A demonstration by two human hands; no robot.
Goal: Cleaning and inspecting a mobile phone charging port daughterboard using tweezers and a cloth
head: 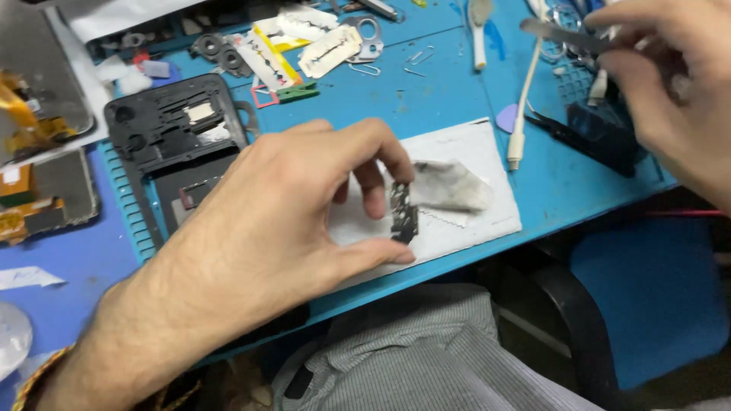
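My left hand (282,221) hovers over the near edge of a blue work mat (449,99), pinching a small dark circuit part (403,213) between thumb and fingers. Under it lies a white cloth (472,144) with a crumpled grey wipe (453,185) on top. My right hand (670,84) is raised at the upper right, holding a thin flat metal tool (560,34) by its end, blurred by motion.
An opened black phone frame (175,129) lies to the left, with a screen and orange flex parts (30,114) beyond it. Razor blades (327,49), a white cable (521,114), black tweezers (571,137) and a purple pick (506,118) sit on the mat. A blue chair (647,297) stands below.
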